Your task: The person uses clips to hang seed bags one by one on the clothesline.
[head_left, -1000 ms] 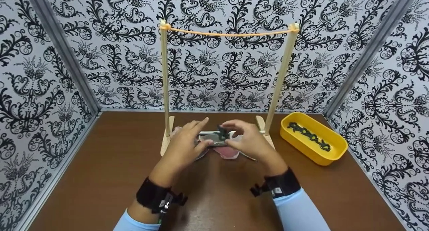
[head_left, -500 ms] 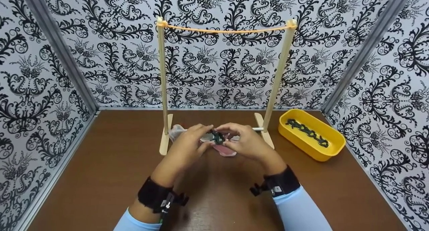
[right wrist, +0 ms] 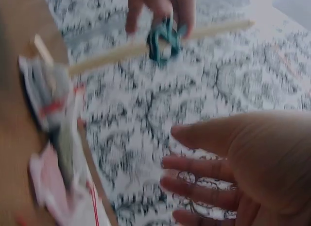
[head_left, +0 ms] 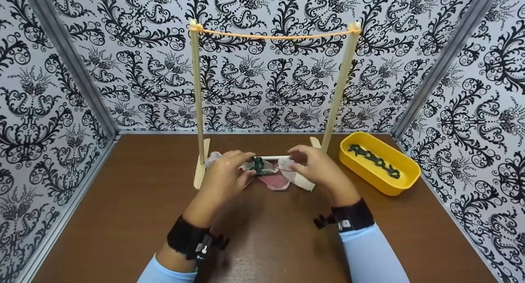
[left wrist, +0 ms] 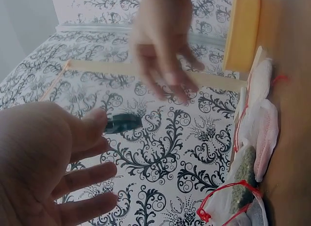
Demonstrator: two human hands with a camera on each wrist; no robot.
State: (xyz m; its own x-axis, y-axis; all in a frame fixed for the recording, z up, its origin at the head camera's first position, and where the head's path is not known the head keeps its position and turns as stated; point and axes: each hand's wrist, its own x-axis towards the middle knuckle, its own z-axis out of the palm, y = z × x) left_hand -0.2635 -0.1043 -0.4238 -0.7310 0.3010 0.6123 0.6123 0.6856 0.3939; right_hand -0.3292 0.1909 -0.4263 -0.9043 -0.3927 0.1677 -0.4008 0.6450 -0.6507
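My left hand (head_left: 225, 176) pinches a dark green plastic clip (head_left: 258, 165) between thumb and fingers, above the middle of the wooden stand. In the right wrist view this clip (right wrist: 164, 41) shows as a looped, open-work shape held up in the left fingers. My right hand (head_left: 322, 168) is apart from it to the right, its fingers loosely spread and holding nothing. Small mesh pouches lie on the table beyond and below the hands: a pink one (left wrist: 266, 138), a green-filled one (left wrist: 244, 180) and white ones (left wrist: 260, 82) with red drawstrings.
Two wooden posts carry an orange cord (head_left: 270, 37) strung between their tops. A white bar (head_left: 272, 157) runs low between their feet. To the right, a yellow tray (head_left: 379, 182) holds several more dark green clips (head_left: 373, 160). Patterned walls (head_left: 262, 90) enclose the brown table (head_left: 135, 217).
Both hands were together at the clip. The right hand has come off it and moved right. The clip stays in the left hand, slightly farther left.
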